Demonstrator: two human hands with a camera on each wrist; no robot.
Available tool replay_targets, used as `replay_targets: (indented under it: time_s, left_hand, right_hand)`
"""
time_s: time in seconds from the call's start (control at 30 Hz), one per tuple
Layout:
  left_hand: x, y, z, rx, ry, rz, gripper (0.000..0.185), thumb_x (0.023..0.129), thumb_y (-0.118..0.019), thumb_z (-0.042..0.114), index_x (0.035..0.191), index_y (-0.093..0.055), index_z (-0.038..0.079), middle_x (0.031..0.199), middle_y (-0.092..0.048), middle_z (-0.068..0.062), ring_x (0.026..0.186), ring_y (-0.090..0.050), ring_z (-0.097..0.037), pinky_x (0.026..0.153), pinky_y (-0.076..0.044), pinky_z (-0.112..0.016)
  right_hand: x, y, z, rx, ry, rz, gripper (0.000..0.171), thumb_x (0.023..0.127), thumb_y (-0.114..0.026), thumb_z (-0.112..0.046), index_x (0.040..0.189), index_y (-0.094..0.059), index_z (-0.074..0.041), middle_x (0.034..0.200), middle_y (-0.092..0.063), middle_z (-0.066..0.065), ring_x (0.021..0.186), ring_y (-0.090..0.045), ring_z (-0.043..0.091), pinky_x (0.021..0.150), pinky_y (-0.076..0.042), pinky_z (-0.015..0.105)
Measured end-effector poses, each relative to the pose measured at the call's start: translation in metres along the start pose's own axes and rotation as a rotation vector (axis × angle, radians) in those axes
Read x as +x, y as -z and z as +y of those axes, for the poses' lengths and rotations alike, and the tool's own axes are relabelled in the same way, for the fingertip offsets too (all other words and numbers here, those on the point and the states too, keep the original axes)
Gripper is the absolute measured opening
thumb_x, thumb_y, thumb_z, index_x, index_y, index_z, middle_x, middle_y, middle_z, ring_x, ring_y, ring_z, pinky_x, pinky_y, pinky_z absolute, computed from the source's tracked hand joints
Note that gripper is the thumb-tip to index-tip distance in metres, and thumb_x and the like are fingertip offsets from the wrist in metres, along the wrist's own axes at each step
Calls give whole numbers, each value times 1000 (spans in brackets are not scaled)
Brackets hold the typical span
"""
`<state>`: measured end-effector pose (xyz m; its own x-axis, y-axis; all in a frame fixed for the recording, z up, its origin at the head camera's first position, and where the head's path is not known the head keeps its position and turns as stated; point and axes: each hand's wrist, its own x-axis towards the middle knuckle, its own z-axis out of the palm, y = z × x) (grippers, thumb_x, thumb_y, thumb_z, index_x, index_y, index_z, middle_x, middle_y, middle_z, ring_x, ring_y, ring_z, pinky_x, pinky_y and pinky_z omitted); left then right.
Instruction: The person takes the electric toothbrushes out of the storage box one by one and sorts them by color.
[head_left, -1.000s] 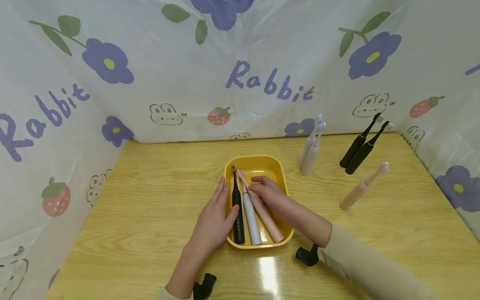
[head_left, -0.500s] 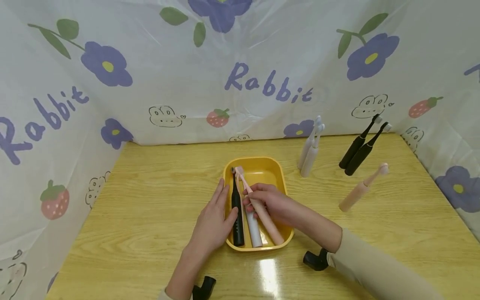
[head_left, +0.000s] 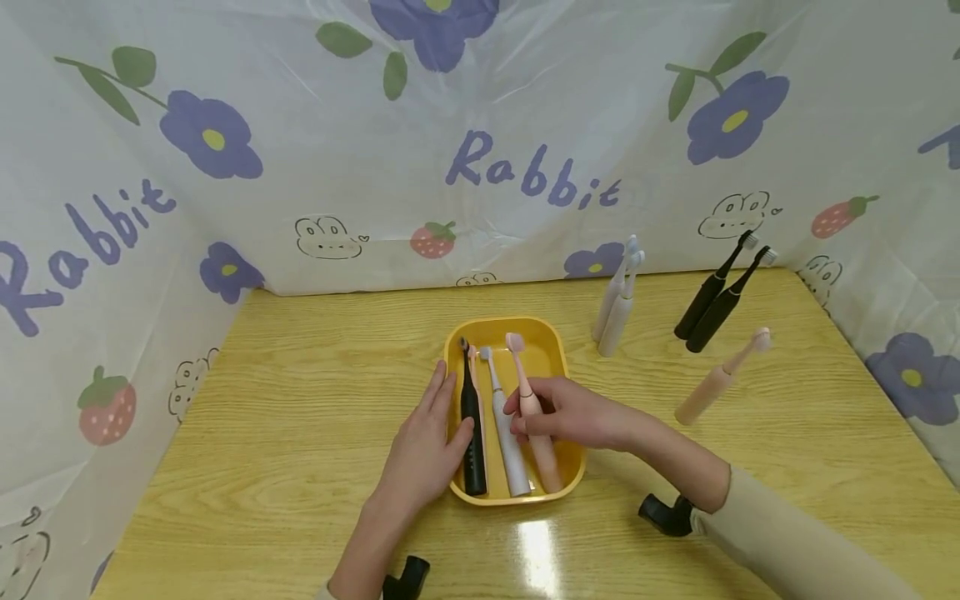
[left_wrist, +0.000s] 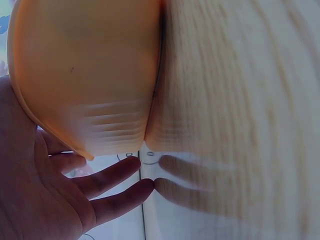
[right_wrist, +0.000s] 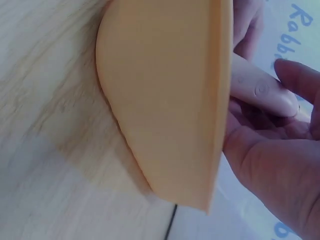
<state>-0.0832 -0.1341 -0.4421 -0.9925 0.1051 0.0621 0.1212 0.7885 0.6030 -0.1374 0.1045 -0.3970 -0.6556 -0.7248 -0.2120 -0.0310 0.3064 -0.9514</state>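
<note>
My right hand (head_left: 573, 412) grips a pink electric toothbrush (head_left: 546, 465) by its upper handle, inside the right part of a yellow tray (head_left: 517, 502). Its brush head points away from me. Along the tray's left rim lies my left hand (head_left: 423, 450), fingers extended down the outer wall and thumb over the rim by a black electric toothbrush (head_left: 472, 408). Between them lies a white electric toothbrush (head_left: 513, 458). A second pink toothbrush (head_left: 481, 396) shows partly behind the black one. The right wrist view shows the held pink handle (right_wrist: 260, 87) beyond the tray's wall.
Right of the tray, two white toothbrushes (head_left: 617, 321) stand upright together, with two black toothbrushes (head_left: 716, 317) farther right. Nearer me stands one pink toothbrush (head_left: 708, 392). A printed curtain (head_left: 360, 183) borders the wooden table (head_left: 322, 358) at the back and sides.
My right hand has closed around the pink toothbrush and shifted it rightward, off the white one, whose head now shows. My left hand stays at the tray's rim.
</note>
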Motion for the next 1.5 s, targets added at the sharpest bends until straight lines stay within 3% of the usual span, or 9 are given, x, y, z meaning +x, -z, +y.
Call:
replay_targets:
  time_s: [0.2,0.33,0.6,0.77,0.87,1.1,1.27,1.5]
  left_hand:
    - [0,0,0,-3,-9,-4,70,102,-61,31,161,-33,5,171,-16,-7,147,-35,-36,113,-37,-56]
    - [0,-1,-2,-4,-14,-5,70,102,-61,31,161,-33,5,171,-16,-5,147,-35,-36,113,-37,-56]
    - [0,-2,-2,-20,-30,3,69,102,-60,29,161,-32,5,171,-16,-6,146,-36,-37,111,-38,-58]
    - [-1,-2,-1,-20,-22,-1,69,103,-60,29,161,-32,5,170,-17,-7,146,-36,-38,111,-38,-58]
    - [-1,-2,-1,-18,-25,-3,69,103,-59,30,161,-32,4,171,-16,-7,146,-36,-38,111,-38,-58]
    - [0,0,-3,-3,-28,-10,69,103,-60,29,161,-31,5,171,-15,-6,146,-36,-38,111,-38,-57]
    - [0,-1,-3,-4,-32,-13,69,103,-60,30,161,-31,5,171,-15,-6,146,-36,-38,111,-38,-57]
    - [0,-2,-3,-17,-41,-7,70,102,-61,29,161,-31,3,170,-16,-7,146,-36,-39,112,-38,-57]
  right_hand:
    - [-15,0,1,-174,86,10,25,102,-61,-6,124,-58,5,105,-69,14,93,-65,17,82,-53,34]
    - [-26,-2,3,-204,155,56,27,103,-61,-8,128,-57,3,109,-70,10,98,-67,17,86,-55,36]
    - [-68,12,4,-80,382,412,30,100,-58,7,130,-55,8,108,-70,15,102,-71,20,86,-59,34]
    - [-107,24,8,-80,445,564,33,97,-58,14,130,-55,8,108,-71,15,103,-71,15,84,-58,27]
    - [-129,27,14,-142,428,645,36,95,-59,17,129,-56,7,109,-72,12,104,-71,13,83,-57,24]
    - [-163,33,30,-317,264,824,37,96,-61,14,132,-57,8,112,-72,-7,106,-67,0,81,-55,17]
    - [-175,34,39,-414,160,951,37,95,-68,6,131,-60,2,106,-70,-21,99,-64,-11,76,-52,10]
    - [-175,36,51,-515,114,1098,32,92,-73,3,123,-64,1,103,-62,-30,96,-55,-22,72,-47,3]
